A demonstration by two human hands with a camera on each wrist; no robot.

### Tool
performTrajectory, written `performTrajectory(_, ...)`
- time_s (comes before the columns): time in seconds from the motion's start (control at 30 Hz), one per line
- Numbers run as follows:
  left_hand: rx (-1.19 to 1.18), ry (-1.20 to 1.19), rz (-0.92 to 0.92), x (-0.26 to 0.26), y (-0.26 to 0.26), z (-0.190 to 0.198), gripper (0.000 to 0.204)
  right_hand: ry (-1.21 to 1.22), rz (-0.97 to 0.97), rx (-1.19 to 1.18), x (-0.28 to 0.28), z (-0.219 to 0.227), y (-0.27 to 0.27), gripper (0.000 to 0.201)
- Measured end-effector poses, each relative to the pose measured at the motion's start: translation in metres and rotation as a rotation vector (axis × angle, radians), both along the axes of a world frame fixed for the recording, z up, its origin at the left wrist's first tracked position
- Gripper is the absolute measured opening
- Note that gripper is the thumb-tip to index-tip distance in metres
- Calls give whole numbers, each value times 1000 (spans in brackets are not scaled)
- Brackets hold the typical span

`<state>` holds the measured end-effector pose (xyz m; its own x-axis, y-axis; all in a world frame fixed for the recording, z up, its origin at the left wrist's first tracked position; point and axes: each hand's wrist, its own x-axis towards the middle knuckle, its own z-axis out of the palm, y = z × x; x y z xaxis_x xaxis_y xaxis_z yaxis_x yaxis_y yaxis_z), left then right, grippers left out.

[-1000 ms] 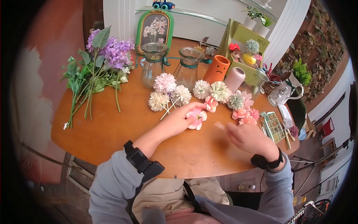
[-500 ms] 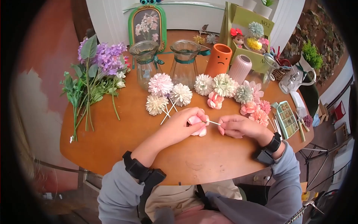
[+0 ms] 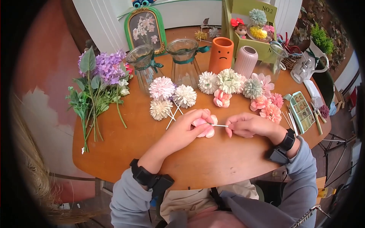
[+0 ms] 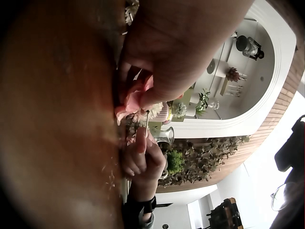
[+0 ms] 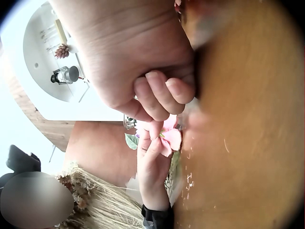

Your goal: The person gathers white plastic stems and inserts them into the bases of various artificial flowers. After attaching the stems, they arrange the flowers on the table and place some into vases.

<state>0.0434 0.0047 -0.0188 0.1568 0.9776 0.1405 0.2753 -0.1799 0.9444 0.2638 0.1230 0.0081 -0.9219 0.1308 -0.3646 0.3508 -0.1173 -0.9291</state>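
Near the middle of the table, the left hand pinches a pink flower at its base, thumb and fingers round it. A short white stick runs from the flower to the right hand, whose thumb and forefinger pinch its far end. In the left wrist view the pink petals show under the left hand. The right wrist view has the right hand with its other fingers curled, and the pink flower beyond it in the left hand.
Purple flowers with green stems lie at the left. Behind are two glass vases, an orange vase and a pink vase. Loose flower heads lie in front of them. A compartment box stands at the right.
The right hand, blurred and apart from the flower earlier, has come to the white stick beside it. The left hand has turned the pink flower on its side. The head view has shifted.
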Motion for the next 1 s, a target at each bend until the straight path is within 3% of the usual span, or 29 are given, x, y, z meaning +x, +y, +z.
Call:
performTrajectory(0.4, 8, 25, -1, 0, 0, 0, 12, 2, -17, -9, -1, 2, -1, 25)
performTrajectory(0.5, -13, 10, -8, 1, -1, 4, 12, 21, -11, -102, 1, -1, 3, 26)
performTrajectory(0.7, -5, -9, 3, 1, 0, 2, 11, 13, 1, -16, 0, 0, 2, 27)
performTrajectory(1.0, 88, 211, 65, 6, -5, 11, 13, 22, 63, 111, 0, -1, 2, 29)
